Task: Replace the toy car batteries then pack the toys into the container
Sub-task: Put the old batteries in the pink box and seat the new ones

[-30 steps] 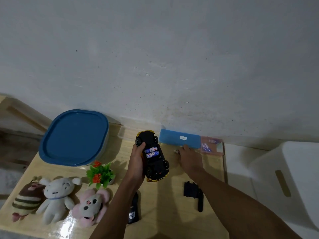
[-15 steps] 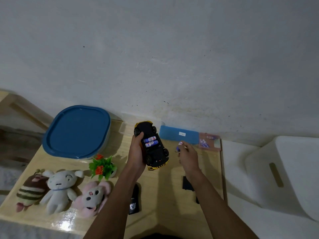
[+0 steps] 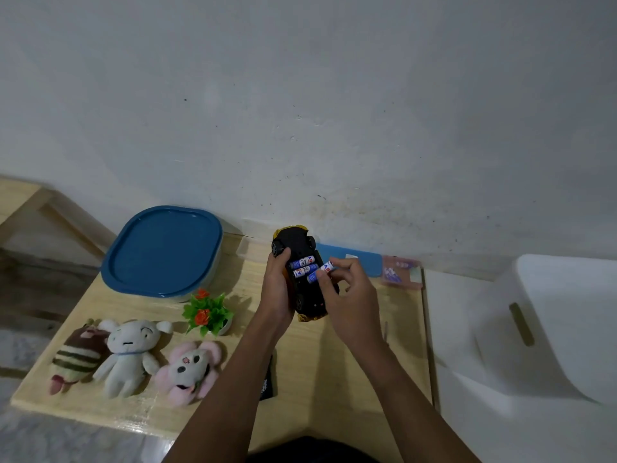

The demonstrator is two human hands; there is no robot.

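**Battery pinched at the car's open underside**

The wooden table [image 3: 133, 305] lies under both of your hands, and the white bin [image 3: 551, 329] stands well off to the right of your right hand. The blue-lidded container [image 3: 163, 250] sits shut, to the left of your left hand and a little farther from you. Nearer you on that same side, three soft toys lie in a row: the brown striped one [image 3: 78, 354], the white one [image 3: 128, 355] and the pink one [image 3: 190, 369].

Your left hand [image 3: 277, 289] grips the toy car [image 3: 312, 297], fingers curled round its side, and holds it above the table with its underside up. Your right hand [image 3: 350, 295] is at the car's other side, its thumb and fingertips pinching one battery [image 3: 327, 268]. That battery is tilted, its lower end at the open compartment. You cannot tell whether it is seated.

Two batteries [image 3: 302, 264] already lie side by side in the compartment, between your hands. Just beyond your right hand a blue box [image 3: 354, 260] lies against the wall, with a battery packet [image 3: 399, 274] beside it. A small plant [image 3: 207, 312] stands to the left of your left wrist.
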